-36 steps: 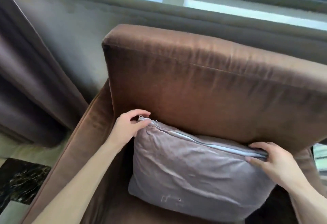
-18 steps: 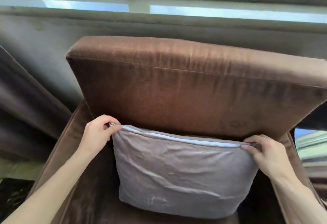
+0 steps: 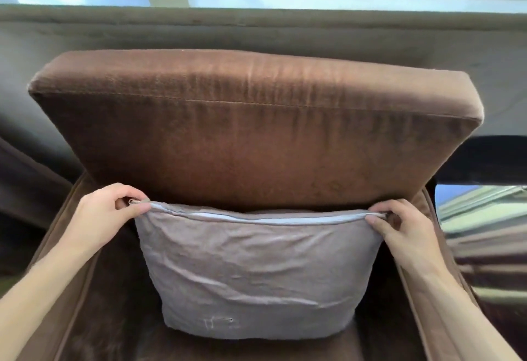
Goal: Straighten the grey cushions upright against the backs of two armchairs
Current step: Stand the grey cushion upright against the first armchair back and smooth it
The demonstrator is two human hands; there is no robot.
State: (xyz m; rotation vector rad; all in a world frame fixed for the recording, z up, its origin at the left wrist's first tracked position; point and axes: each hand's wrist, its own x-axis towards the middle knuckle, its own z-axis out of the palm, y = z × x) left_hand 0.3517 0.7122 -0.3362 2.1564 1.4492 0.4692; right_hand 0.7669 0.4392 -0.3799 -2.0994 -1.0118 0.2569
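**Desk:** What are we looking at?

**Photographer:** A person's left hand [image 3: 107,215] and right hand [image 3: 405,226] each pinch a top corner of a grey cushion [image 3: 256,269], stretching its zipped edge [image 3: 265,218] taut and level. The cushion stands on the seat of a brown velvet armchair [image 3: 94,303], centred between the arms, its upper edge touching the backrest [image 3: 251,138].

**Desk:** Why hold it by the corners?

**Photographer:** Likely to square it. Thumb and fingers are closed on the fabric at both ends, so the soft cover, creased across its face, hangs evenly rather than slumping to one side. The zip pull sits inside the left hand's pinch.

**Desk:** And the backrest?

**Photographer:** It leans forward over the cushion, which appears to prop it upright.

**Desk:** Task status?

**Photographer:** This cushion looks close to set; letting go remains. No second armchair is in view. A window ledge [image 3: 256,15] runs behind.
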